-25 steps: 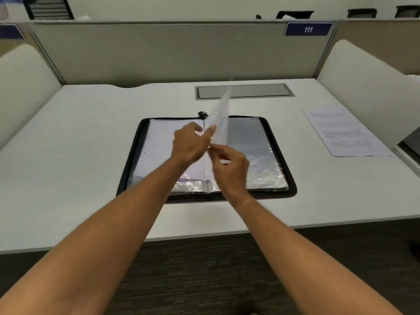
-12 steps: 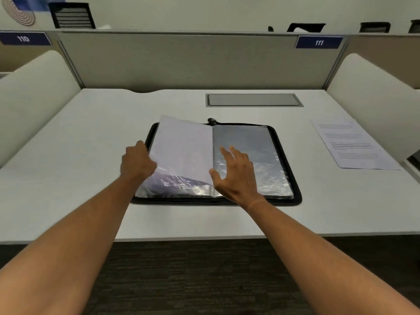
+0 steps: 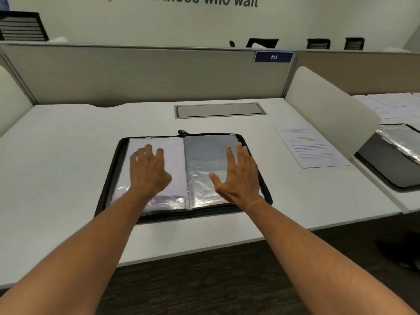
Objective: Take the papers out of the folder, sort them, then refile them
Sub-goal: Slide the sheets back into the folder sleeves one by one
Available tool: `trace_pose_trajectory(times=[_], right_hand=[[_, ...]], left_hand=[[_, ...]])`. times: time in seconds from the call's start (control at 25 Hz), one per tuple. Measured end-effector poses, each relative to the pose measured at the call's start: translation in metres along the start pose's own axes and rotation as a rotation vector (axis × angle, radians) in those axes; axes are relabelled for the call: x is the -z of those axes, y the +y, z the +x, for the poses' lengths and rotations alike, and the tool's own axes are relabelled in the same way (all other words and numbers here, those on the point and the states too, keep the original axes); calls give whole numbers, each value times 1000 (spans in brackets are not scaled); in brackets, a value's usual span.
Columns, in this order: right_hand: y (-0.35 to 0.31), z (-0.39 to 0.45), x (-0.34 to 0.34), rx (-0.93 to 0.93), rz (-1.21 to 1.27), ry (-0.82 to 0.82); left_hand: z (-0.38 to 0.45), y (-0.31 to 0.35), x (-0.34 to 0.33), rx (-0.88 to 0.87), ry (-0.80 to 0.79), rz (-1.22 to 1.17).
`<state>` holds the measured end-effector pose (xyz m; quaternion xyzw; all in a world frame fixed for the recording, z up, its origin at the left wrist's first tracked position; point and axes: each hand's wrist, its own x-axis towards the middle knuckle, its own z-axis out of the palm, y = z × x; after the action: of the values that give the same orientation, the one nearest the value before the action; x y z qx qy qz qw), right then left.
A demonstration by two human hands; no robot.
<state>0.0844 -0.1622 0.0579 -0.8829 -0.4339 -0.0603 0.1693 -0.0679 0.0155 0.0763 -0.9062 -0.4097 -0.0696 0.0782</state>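
folder (image 3: 113,169) lies open flat on desk (image 3: 56,155), mid-desk. left hand (image 3: 148,171) over folder's left page, fingers straight, holding nothing. right hand (image 3: 238,178) over folder's right sleeve, fingers spread, holding nothing. contact with pages: cannot tell. loose printed sheet (image 3: 309,145) right of folder, well apart.

Wall lettering (image 3: 196,0) cut off by the top edge, second folder (image 3: 395,160) cropped at right, printed sheet (image 3: 309,145) text too small to read
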Motion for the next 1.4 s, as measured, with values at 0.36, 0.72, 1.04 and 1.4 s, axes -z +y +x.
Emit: trace_pose_trajectory(times=[0.36, 0.72, 1.04, 1.4], right_hand=[[97, 25, 14, -167, -107, 89], [247, 74, 13, -287, -116, 35], [382, 101, 7, -452, -42, -9], [449, 118, 3, -755, -7, -63]], left_hand=[[36, 150, 2, -302, -11, -211], [95, 306, -33, -353, -105, -245], [131, 422, -71, -300, -319, -396], [154, 489, -79, -79, -348, -741]])
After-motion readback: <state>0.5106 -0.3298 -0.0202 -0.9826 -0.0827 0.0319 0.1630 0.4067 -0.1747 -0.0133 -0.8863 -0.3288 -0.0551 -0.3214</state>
